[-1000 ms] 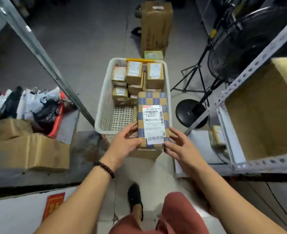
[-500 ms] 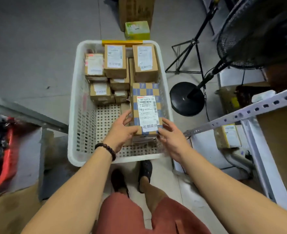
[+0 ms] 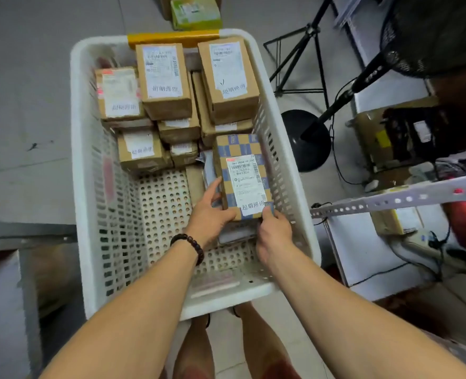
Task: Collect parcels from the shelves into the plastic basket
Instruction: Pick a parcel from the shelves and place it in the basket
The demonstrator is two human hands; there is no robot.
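Observation:
A white plastic basket (image 3: 86, 187) stands on the floor below me. Several brown cardboard parcels (image 3: 166, 80) with white labels fill its far half. Inside the basket, by its right wall, I hold a blue-and-tan checkered parcel (image 3: 238, 151) with a white label. My left hand (image 3: 212, 214) grips its near left edge, thumb on top. My right hand (image 3: 274, 232) pinches its near right corner. Under the checkered parcel lie other flat packets, mostly hidden.
A black fan stand base (image 3: 307, 139) and a tripod (image 3: 300, 58) are right of the basket. A perforated metal shelf rail (image 3: 390, 202) crosses at the right, with boxes behind it. A green box (image 3: 196, 12) lies beyond the basket. A grey shelf edge (image 3: 21, 233) is at left.
Both hands have lowered the checkered parcel from above the basket's near rim down into the basket, along its right wall. My view has tilted down over the basket.

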